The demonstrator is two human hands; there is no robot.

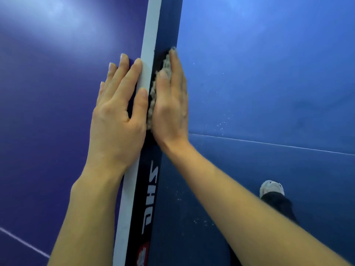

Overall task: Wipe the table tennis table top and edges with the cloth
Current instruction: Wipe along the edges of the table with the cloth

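**A:** Far left, the left grip (117, 120) lies flat on the surface (48, 93), fingers straight and spread, thumb by the white line (148, 54). I'd call that a brace, steadying the body over the rim.

**B:** Nothing held there. Next over is the cloth (153, 97), sandwiched against the dark side edge (148, 198).

**A:** That's the right grip (171, 104), fingers straight and together, palm pushing the cloth sideways into that edge. Pressed, not clutched.

**B:** A flat palm spreads the pressure, my guess. Edge work underway, and further right only floor (269, 73) and a shoe (271, 188).
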